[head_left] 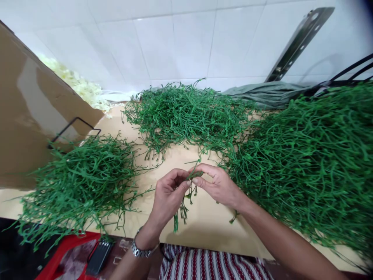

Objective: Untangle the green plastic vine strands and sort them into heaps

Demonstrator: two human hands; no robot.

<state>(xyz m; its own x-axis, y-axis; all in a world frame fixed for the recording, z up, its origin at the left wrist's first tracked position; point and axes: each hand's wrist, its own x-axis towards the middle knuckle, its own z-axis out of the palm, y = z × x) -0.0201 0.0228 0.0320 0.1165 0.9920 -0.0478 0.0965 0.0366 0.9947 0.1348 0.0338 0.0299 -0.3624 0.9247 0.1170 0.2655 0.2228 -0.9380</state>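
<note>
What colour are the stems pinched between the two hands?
The pinched stems are green, darker in places; they show in the head view, the only one here.

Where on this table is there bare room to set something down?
Best patch: the table between the right hand and the striped fabric. A smaller one lies between the left hand and the back pile of green stems. The left pile and right pile crowd the sides.

The held green stems were partly covered by the left hand and right hand. The pale flowers were partly hidden by the cardboard box, itself cropped by the left edge.
</note>
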